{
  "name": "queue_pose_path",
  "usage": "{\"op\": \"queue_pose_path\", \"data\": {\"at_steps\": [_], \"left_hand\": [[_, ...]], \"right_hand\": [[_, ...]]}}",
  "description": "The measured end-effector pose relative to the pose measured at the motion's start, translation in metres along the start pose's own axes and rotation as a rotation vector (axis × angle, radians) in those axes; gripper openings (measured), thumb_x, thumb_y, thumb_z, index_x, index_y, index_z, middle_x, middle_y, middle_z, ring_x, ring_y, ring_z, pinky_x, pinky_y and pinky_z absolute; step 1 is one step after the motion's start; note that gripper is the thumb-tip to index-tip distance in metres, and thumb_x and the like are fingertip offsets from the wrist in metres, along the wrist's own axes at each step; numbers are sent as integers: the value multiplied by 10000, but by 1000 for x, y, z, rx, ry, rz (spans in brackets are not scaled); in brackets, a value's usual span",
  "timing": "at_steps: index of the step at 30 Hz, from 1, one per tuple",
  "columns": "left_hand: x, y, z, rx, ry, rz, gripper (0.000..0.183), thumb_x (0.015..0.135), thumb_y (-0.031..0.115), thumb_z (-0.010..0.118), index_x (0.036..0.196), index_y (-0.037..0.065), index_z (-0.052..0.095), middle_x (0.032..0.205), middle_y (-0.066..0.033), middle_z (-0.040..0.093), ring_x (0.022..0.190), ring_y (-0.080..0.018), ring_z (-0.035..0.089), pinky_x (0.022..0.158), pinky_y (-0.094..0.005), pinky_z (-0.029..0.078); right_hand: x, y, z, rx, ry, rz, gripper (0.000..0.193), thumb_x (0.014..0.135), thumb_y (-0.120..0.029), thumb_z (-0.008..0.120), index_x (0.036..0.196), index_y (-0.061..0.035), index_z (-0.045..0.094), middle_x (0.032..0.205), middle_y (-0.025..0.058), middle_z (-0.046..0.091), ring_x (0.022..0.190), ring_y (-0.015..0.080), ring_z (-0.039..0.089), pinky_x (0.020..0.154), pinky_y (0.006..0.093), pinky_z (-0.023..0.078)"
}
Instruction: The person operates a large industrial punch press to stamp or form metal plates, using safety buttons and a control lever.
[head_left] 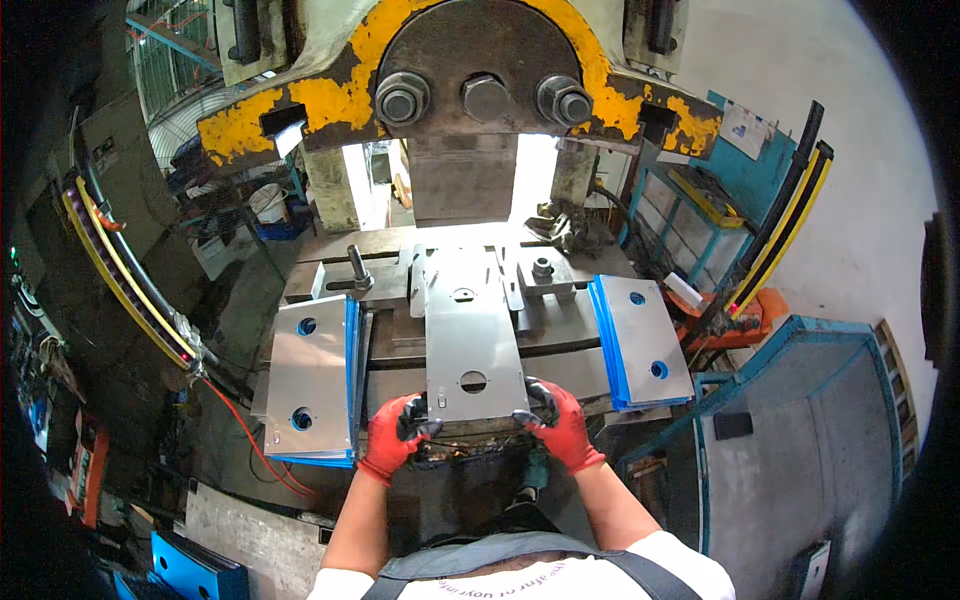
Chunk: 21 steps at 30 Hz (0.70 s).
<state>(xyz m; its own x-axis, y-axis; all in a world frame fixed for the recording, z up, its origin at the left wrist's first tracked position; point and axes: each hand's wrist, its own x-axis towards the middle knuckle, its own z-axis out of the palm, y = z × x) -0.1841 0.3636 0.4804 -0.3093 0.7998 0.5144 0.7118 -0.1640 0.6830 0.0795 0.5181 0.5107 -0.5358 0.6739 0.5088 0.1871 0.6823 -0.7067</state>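
Observation:
A long silver sheet-metal panel [476, 345] with two cut-out holes lies in the middle of a press, its far end between the die blocks. Its near left corner is gripped by my left hand [398, 433], in a red and black glove. My right hand [558, 424], gloved the same way, pinches the near right corner. To the left sits a stack of panels [312, 378] with round holes and blue edges. A similar stack of panels [648, 340] stands to the right.
Above the panel hangs the press ram [480, 65], with large bolts and chipped yellow paint. Yellow-and-black sensor bars [130, 275] flank the press on both sides. A blue-framed metal cart [800, 430] stands at right. Blue sheets [195, 572] lie at lower left, near a red cable [245, 425].

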Motion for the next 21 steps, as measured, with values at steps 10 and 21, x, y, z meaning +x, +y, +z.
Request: {"op": "queue_pose_path", "data": {"at_steps": [10, 21], "left_hand": [[2, 11, 2, 26, 50, 17, 555, 626, 214, 809, 1127, 64, 623, 1066, -132, 659, 1011, -335, 618, 872, -410, 494], [6, 14, 0, 8, 31, 29, 526, 598, 201, 807, 1079, 65, 642, 1030, -125, 667, 983, -341, 622, 856, -417, 498]], "right_hand": [[2, 15, -5, 91, -103, 6, 560, 667, -51, 749, 1204, -36, 592, 1166, 132, 633, 1099, 277, 599, 962, 358, 451], [2, 12, -5, 68, -70, 41, 527, 669, -110, 792, 1159, -45, 609, 1154, 131, 638, 1095, 310, 596, 954, 389, 463]]}}
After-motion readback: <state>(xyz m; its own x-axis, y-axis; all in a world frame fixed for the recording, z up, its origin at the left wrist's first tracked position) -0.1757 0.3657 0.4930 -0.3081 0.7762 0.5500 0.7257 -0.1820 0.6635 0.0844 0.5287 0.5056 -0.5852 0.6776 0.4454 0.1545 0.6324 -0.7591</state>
